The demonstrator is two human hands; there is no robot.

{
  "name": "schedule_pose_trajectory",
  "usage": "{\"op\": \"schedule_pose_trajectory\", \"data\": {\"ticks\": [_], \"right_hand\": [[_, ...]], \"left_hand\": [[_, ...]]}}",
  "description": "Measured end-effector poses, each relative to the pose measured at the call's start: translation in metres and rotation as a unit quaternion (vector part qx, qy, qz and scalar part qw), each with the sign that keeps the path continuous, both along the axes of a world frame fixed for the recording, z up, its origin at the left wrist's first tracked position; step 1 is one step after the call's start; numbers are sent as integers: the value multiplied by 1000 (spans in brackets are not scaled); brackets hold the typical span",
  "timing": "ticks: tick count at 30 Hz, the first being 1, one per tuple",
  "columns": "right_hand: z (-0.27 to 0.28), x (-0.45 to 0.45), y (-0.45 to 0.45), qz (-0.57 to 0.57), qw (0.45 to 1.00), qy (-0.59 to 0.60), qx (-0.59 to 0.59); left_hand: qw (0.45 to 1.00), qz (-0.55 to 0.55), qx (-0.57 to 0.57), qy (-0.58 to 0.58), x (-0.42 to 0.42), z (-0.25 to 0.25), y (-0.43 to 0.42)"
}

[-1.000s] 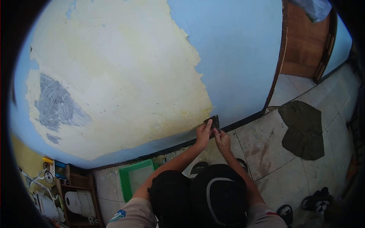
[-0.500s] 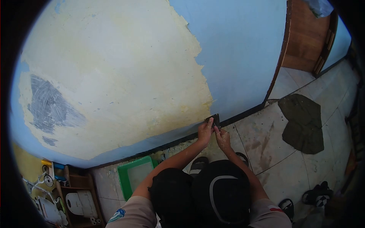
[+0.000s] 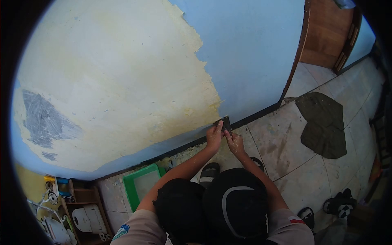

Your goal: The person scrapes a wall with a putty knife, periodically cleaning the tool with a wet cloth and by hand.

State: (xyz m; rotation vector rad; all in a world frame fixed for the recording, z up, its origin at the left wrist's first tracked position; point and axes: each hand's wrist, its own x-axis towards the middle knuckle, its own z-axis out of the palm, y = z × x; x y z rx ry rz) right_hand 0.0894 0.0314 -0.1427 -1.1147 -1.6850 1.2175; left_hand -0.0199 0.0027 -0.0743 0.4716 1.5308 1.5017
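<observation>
Both hands are closed on a dark, flat scraper (image 3: 222, 123), held against the low part of the wall. My left hand (image 3: 214, 136) has its fingers pressed along the blade's face. On the other side, my right hand (image 3: 235, 144) grips it lower down, where the handle is mostly hidden. Around the scraper, the wall's cream bare patch (image 3: 134, 81) meets blue paint (image 3: 253, 53) along a ragged edge. Whitish specks cling to my fingers.
A green tray (image 3: 130, 190) stands on the floor by my left arm. A dark cloth (image 3: 324, 126) lies on the tiles at right. Footwear (image 3: 341, 204) sits at lower right; a wooden shelf (image 3: 83, 194) stands at lower left. Beyond the cloth is a wooden door (image 3: 326, 32).
The whole view has shifted a little, so wall and hands appear further left. Both hands keep their grip on the scraper at nearly the same spot, and its blade shows slightly more.
</observation>
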Motion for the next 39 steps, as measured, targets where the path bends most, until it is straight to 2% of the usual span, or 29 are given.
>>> {"op": "schedule_pose_trajectory", "data": {"ticks": [2, 6, 12, 14, 17, 24, 30, 33, 36, 38, 39], "right_hand": [[-11, -1, 3, 4, 999, -17, 32], [3, 2, 3, 3, 999, -29, 15], [-5, -1, -4, 23, 1000, -17, -12], [-5, -4, -5, 25, 999, 14, -14], [-10, -4, -7, 29, 998, 1, -47], [3, -4, -4, 10, 999, -17, -38], [4, 10, -8, 15, 996, -87, -25], [3, 5, -5, 12, 997, -80, -7], [9, -5, -1, 21, 997, -31, -60], [7, -9, -7, 20, 993, 31, -112], [5, -10, -9, 22, 993, 29, -115]], "left_hand": [[1000, 16, -1, 27, -2, -9, 3], [999, 4, -24, 45, -6, -12, 0], [1000, 21, -11, 21, -5, -14, -4], [998, -2, -25, 61, -12, -22, -5], [999, 21, -12, 48, -10, -26, -5], [998, 56, 12, 14, 1, -10, -3], [995, 85, 12, -45, 12, -15, -9], [996, 75, 40, -19, 9, -22, -7], [994, 101, 33, 20, 4, -23, 3], [988, 86, 30, 121, -3, -32, 0], [989, 88, 27, 120, -3, -27, -2]]}}
